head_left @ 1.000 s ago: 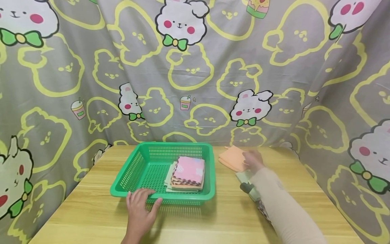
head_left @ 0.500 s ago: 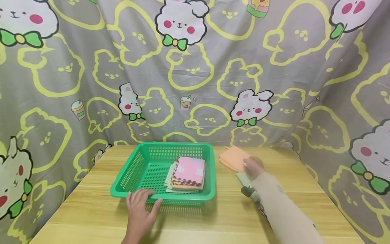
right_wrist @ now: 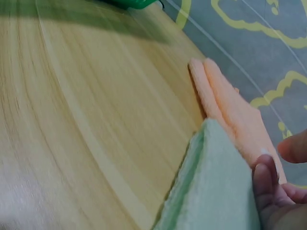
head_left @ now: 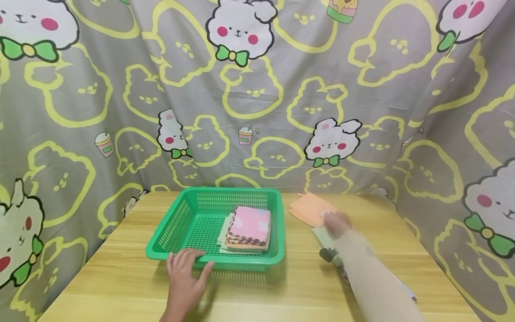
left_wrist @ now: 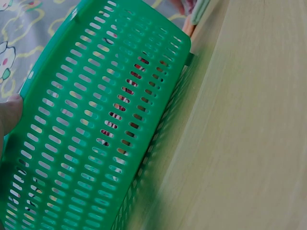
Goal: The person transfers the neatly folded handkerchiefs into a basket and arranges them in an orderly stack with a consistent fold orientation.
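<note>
— Trouble seems likeliest at the far right, where the orange cloth [head_left: 307, 209] lies folded on the table [head_left: 100, 277]. What would set it off?

— Its near right corner. The right hand [head_left: 339, 223] is there, and in the right wrist view its fingertips stand apart, with no cloth seen pinched between them. If only 1 layer were caught, the fold would probably fall open.

— And the green cloth [right_wrist: 211, 187]?

— Folded, just to the near side of the orange cloth and close by the fingers. I can't tell whether the 2 overlap; if they do, a pull on the orange cloth could drag both askew. The sleeve [head_left: 370, 268] also hides most of a patterned cloth [head_left: 344, 274], so a low swing left might rumple that.

— Is the basket [head_left: 229, 190] safe?

— Mostly, I'd judge. It sits left of those cloths, and the left hand [head_left: 186, 275] has its fingers spread over the near rim; whether the thumb clamps it, I cannot tell. Heavy pressing there could tip the near side down.

— What about the stack [head_left: 245, 245] inside?

— It stands at the right, pink cloth [head_left: 249, 223] uppermost, pale green layers [head_left: 223, 232] jutting left below. With edges that uneven, a knock might make the top slide.
</note>
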### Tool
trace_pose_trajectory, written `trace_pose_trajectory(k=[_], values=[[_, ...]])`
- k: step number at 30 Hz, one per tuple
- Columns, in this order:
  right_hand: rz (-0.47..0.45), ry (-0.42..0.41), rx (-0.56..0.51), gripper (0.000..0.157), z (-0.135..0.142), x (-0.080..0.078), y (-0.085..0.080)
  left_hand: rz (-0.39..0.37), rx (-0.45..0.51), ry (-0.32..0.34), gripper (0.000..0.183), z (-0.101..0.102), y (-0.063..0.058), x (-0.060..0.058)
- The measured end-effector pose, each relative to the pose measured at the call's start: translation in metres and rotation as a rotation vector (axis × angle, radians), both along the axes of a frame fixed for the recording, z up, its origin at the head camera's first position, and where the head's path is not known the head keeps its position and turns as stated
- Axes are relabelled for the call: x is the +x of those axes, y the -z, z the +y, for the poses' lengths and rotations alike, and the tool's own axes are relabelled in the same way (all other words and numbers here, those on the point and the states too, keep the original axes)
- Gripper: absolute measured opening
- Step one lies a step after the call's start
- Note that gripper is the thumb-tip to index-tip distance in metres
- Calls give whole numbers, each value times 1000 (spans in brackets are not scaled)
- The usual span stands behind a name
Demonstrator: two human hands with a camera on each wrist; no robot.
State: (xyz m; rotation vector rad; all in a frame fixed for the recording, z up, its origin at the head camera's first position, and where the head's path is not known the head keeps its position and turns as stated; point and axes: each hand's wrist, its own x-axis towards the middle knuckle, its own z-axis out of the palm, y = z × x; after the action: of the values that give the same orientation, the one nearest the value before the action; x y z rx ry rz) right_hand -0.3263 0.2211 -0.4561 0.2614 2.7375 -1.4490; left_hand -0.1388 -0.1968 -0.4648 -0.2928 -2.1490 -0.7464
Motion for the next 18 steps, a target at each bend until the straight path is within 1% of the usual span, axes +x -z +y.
trace_pose_trajectory(k=[2, 4, 9, 10, 14, 18], values=[[-51, 67, -117, 12, 0, 1, 2, -2, 1, 3, 31, 0, 0, 0], [-65, 87, -130, 16, 1, 2, 3, -2, 2, 4, 31, 0, 0, 0], [-79, 89, -57, 15, -1, 4, -1, 5, 1, 7, 31, 0, 0, 0], [-82, 89, -59, 15, -2, 5, -2, 7, 0, 7, 31, 0, 0, -1], [-56, 75, -7, 22, -8, 8, -9, 11, -5, 9, 31, 0, -1, -1], [-46, 45, 84, 22, -12, 7, -12, 10, -6, 11, 31, -1, -2, -2]])
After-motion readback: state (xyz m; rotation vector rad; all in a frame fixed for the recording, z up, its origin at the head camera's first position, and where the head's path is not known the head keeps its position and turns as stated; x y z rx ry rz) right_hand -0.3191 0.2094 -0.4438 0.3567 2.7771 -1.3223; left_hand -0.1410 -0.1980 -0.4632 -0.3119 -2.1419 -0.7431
